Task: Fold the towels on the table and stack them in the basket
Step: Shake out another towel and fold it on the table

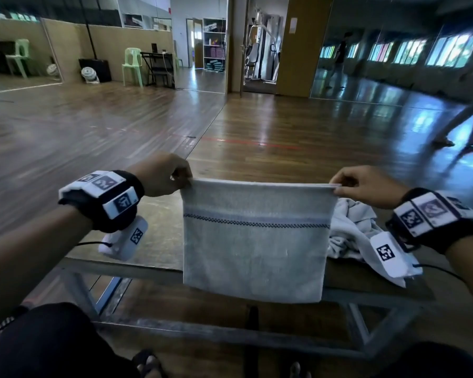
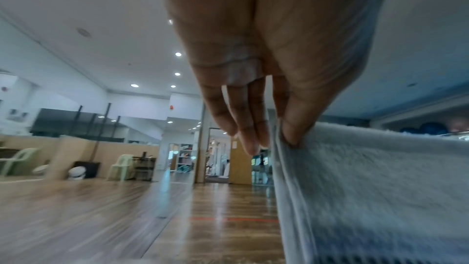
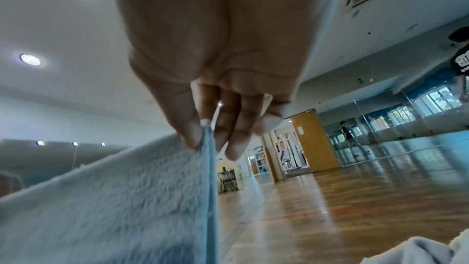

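- left hand and right hand each pinch a top corner of the towel with their fingers.
- it hangs mid frame over the bench; a weak pinch could drop it, i think.

No legible text, only coded square markers on wristbands.

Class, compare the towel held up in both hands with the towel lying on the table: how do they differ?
The held towel hangs flat and smooth; the table towel lies crumpled. The held towel shows a dark stripe; no stripe shows on the table towel. The left hand and right hand pinch only the held towel. Both are pale.
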Tool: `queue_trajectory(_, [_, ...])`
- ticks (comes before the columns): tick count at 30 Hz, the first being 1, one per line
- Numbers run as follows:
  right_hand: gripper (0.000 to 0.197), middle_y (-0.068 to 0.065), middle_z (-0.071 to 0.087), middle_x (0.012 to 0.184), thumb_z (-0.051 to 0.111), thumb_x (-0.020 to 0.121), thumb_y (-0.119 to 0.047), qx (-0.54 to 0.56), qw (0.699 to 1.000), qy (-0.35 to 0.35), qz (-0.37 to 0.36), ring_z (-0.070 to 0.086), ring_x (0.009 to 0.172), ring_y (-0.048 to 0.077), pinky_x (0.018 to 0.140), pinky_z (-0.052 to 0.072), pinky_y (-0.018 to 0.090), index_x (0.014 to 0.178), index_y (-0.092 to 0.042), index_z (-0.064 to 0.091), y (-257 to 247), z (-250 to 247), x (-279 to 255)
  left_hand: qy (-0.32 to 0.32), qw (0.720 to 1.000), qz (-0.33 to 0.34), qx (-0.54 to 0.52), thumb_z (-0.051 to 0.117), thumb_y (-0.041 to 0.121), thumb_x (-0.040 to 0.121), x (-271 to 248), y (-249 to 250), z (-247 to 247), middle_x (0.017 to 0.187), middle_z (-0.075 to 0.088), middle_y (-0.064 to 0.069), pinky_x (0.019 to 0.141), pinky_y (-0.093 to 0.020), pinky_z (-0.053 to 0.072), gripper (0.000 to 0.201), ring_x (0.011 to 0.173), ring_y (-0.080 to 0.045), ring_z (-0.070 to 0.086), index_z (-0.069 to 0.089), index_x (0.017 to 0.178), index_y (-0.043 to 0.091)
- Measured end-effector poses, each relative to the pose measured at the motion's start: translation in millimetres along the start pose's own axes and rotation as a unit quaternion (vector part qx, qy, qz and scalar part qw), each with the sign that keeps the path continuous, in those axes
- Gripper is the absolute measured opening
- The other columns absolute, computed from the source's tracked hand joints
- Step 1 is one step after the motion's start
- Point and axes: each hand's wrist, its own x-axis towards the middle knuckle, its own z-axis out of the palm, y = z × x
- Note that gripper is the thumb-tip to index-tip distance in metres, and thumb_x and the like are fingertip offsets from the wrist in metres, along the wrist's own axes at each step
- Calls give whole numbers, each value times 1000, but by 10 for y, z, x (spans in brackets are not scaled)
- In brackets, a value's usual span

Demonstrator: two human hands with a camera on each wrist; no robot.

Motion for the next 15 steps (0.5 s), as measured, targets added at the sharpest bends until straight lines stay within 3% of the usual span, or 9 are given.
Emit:
queue_trajectory(2, [19, -3, 64, 78, 67, 82, -11, -7, 999, 52, 4, 61, 79, 22, 75, 49, 35, 78, -29, 59, -12, 57, 150, 44, 998, -29, -24, 62, 8, 83, 99, -58, 43, 92, 70, -10, 73, -28, 45, 13, 86, -27, 64, 68, 94, 8])
queue_trajectory(5, [16, -1, 63, 80, 67, 80, -8, 12, 988, 156, -10, 61, 79, 22, 75, 52, 35, 82, -23, 63, -67, 35, 315, 166, 982, -47, -72, 62, 3, 81, 200, -124, 31, 86, 67, -13, 72, -30, 45, 12, 80, -28, 62, 67, 91, 5])
queue_trajectory(6, [15, -2, 62, 79, 66, 80, -7, 28, 982, 186, -17, 60, 77, 18, 73, 50, 26, 84, -22, 63, -100, 1, 336, 197, 975, -45, -91, 63, 2, 80, 211, -138, 6, 82, 66, -12, 71, -29, 45, 11, 77, -25, 62, 67, 90, 5])
queue_trajectory(8, [13, -5, 61, 78, 66, 80, -6, 55, 972, 224, -36, 56, 69, 8, 64, 43, 6, 87, -18, 65, -172, -66, 322, 216, 965, -48, -141, 64, 3, 80, 204, -158, -60, 76, 64, -2, 69, -19, 47, 9, 69, -4, 60, 66, 88, 8])
queue_trajectory(10, [11, -3, 62, 79, 67, 80, -6, 61, 975, 210, -45, 54, 69, 1, 62, 41, 1, 87, -13, 65, -204, -81, 255, 178, 964, -55, -189, 64, 6, 82, 145, -204, -74, 73, 62, 4, 63, -7, 43, 8, 61, 8, 57, 64, 85, 13])
queue_trajectory(12, [10, -5, 65, 79, 69, 79, -5, 60, 989, 132, -39, 59, 72, 6, 68, 45, 8, 81, -15, 65, -153, -15, 170, 91, 965, -52, -239, 65, 6, 83, 32, -262, -18, 75, 65, -4, 68, -19, 47, 11, 62, 0, 58, 61, 80, 16])
queue_trajectory(13, [13, -6, 67, 80, 70, 78, -6, 58, 994, 82, -32, 61, 73, 11, 72, 48, 16, 78, -18, 65, -85, 59, 136, 36, 963, -50, -263, 66, 9, 83, -46, -295, 40, 77, 66, -7, 70, -26, 49, 11, 65, -5, 59, 61, 78, 17])
queue_trajectory(15, [20, -7, 69, 79, 72, 76, -7, 46, 999, -14, -21, 63, 74, 10, 73, 48, 25, 74, -26, 65, 45, 242, 44, -78, 960, -50, -265, 72, 26, 78, -197, -335, 206, 81, 69, -6, 73, -33, 53, 10, 73, -16, 64, 63, 78, 22])
